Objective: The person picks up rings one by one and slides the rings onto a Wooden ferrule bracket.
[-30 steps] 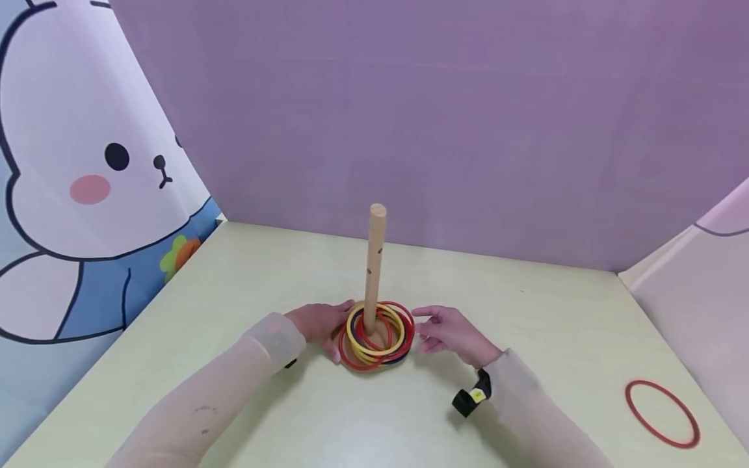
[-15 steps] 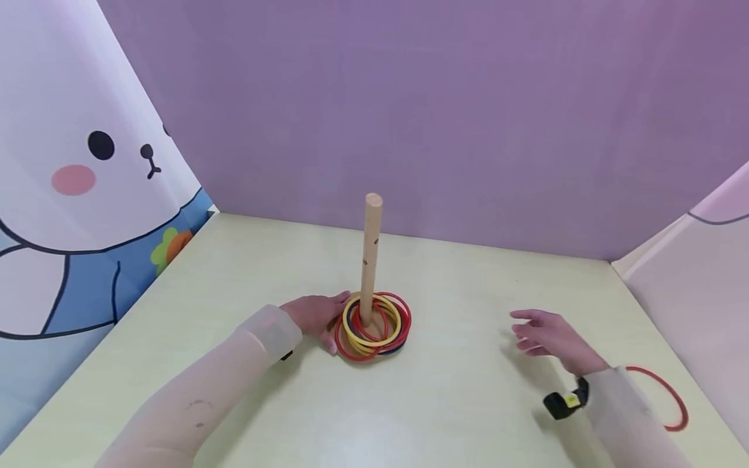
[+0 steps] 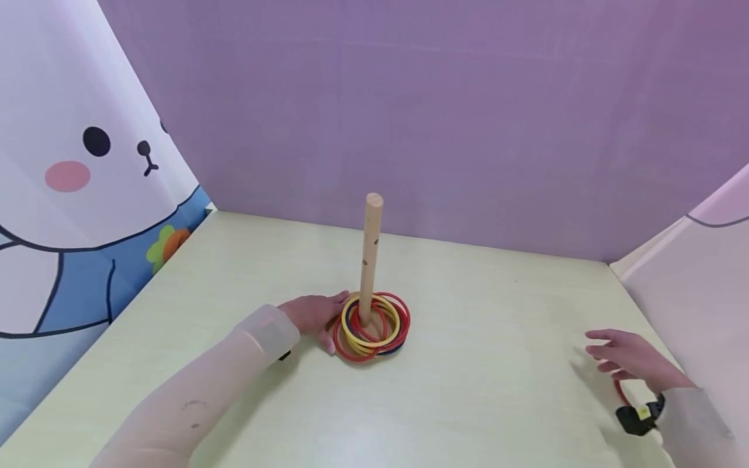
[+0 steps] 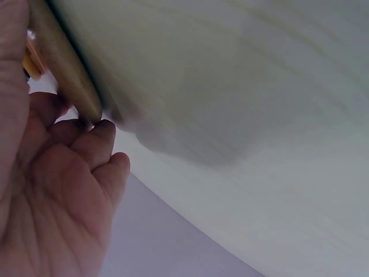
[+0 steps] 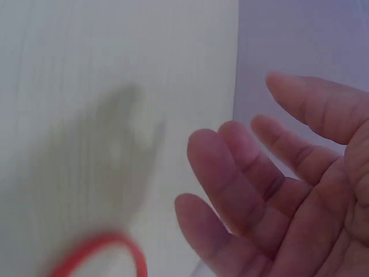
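A wooden peg stands upright at mid-table on a round base. Yellow, red and dark blue rings lie in a loose pile around its foot. My left hand holds the left side of the base; in the left wrist view its fingers curl against the wooden base's edge. Over at the right, my right hand hovers above the table with nothing in it, fingers apart and slightly bent. A single red ring lies beneath that hand, mostly hidden in the head view; part of this ring shows in the right wrist view.
The pale table ends against a purple wall at the back. A panel with a cartoon animal borders the left side, and a light panel borders the right.
My right hand has left the peg's rings and travelled right, across to the lone red ring. The left hand has stayed on the base. The view has shifted slightly.
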`<state>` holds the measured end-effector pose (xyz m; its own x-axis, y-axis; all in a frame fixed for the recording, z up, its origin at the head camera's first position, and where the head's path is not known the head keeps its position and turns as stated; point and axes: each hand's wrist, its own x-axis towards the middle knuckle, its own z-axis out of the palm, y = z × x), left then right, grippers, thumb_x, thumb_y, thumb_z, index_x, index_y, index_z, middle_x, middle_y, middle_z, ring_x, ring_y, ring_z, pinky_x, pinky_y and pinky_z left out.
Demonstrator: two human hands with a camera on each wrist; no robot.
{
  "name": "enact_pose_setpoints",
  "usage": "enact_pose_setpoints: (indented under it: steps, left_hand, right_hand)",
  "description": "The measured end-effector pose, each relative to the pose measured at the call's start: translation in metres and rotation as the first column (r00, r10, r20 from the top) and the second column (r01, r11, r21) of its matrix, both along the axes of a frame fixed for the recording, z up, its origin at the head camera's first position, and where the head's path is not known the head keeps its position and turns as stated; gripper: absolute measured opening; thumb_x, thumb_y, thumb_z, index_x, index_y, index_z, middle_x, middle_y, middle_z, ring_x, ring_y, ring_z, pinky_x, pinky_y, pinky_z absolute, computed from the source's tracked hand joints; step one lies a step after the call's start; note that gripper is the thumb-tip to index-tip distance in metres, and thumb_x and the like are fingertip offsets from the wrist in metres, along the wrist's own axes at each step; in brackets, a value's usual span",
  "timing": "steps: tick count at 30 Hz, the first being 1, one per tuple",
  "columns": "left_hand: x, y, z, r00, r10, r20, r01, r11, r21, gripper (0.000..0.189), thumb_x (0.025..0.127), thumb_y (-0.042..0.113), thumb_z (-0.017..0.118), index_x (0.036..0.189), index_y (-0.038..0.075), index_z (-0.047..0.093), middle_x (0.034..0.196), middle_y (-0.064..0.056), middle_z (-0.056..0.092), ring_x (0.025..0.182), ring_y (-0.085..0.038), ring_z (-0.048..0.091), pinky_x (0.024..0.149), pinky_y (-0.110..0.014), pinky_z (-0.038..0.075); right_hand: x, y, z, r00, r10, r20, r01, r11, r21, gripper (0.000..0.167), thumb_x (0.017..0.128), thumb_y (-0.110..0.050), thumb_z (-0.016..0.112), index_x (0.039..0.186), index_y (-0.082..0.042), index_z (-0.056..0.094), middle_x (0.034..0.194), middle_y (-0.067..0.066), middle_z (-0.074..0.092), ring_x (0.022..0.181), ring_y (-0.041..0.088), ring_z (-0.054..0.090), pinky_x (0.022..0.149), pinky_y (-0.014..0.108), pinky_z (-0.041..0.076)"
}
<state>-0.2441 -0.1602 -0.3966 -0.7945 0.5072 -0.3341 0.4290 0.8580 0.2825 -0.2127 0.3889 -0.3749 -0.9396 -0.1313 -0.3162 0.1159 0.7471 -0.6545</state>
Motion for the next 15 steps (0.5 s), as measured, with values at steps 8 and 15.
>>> enact_pose_setpoints:
  steps: [8, 15]
  left_hand:
    - [-0.001, 0.001, -0.002, 1.000, 0.003, -0.002, -0.004, 1.000, -0.015, 0.102, 0.071, 0.037, 0.084, 0.151, 0.006, 0.028, 0.156, -0.010, 0.026, 0.127, -0.033, 0.048, 0.105, -0.044, 0.038]
    - [0.000, 0.003, -0.005, 1.000, 0.010, 0.002, -0.010, 1.000, -0.024, 0.100, 0.070, 0.036, 0.085, 0.150, 0.008, 0.031, 0.156, -0.007, 0.025, 0.127, -0.031, 0.048, 0.105, -0.043, 0.038]
  right_hand:
    - [0.008, 0.046, -0.011, 0.955, 0.019, -0.297, 0.054, 0.970, 0.236, 0.042, 0.092, -0.017, 0.063, 0.119, 0.015, 0.054, 0.086, 0.015, 0.068, 0.068, 0.006, 0.059, 0.062, 0.030, 0.048]
    - [0.016, 0.068, -0.016, 0.924, 0.078, -0.374, 0.088, 0.909, 0.407, 0.029, 0.082, -0.004, 0.068, 0.106, 0.010, 0.064, 0.090, 0.031, 0.065, 0.075, 0.028, 0.064, 0.066, 0.042, 0.047]
